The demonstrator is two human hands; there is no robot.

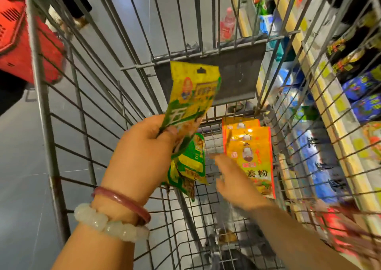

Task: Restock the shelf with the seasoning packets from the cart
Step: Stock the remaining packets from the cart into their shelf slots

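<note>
While the left hand (pixel 142 144) holds up a green-and-yellow seasoning packet (pixel 191 98), its grip is clamped on the packet's lower edge, thumb pinching it against the fingers, so the hang-hole end sticks up free. More green packets (pixel 188 164) sit just below that hand; cannot tell if they are in the same grip or lying in the cart (pixel 86 96). Right hand (pixel 233 179) reaches into the cart with fingers spread apart, holding nothing, blurred, heading for the orange packets (pixel 250 154) that lean against the cart's far right corner. Likely collecting a bunch in the left so the right stays free to pick. Shelf (pixel 321 88) with stocked goods runs along the right, just beyond the cart's wire side. A red basket (pixel 22 40) sits upper left, outside the cart. Nothing shelved in this step yet.
</note>
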